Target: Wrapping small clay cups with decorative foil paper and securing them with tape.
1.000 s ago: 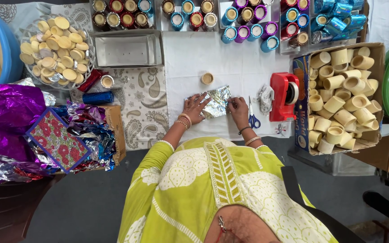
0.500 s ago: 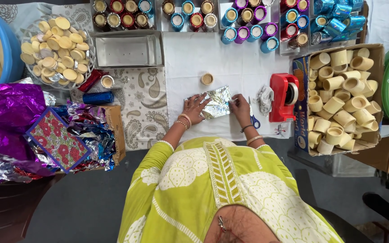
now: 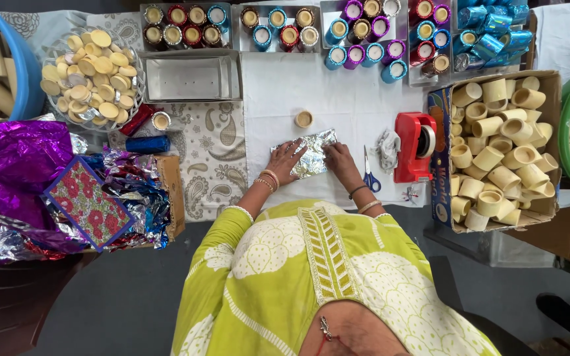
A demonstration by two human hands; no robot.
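Observation:
A crinkled silver foil sheet (image 3: 313, 150) lies on the white cloth in front of me. My left hand (image 3: 286, 162) rests on its left part with fingers spread. My right hand (image 3: 339, 158) holds its right edge, fingers curled over the foil. I cannot tell whether anything lies under the foil. A small tan cup (image 3: 303, 118) stands just beyond the foil, apart from both hands. Blue-handled scissors (image 3: 369, 175) lie right of my right hand.
A red tape dispenser (image 3: 414, 146) and a cardboard box of bare tan tubes (image 3: 504, 153) sit to the right. Trays of foil-wrapped tubes (image 3: 357, 33) line the far edge, with an empty metal tray (image 3: 190, 78). A bowl of round lids (image 3: 91, 71) and purple foil (image 3: 12, 165) lie left.
My hands have shifted slightly on the foil sheet, which now lies a little flatter. Nothing else has moved.

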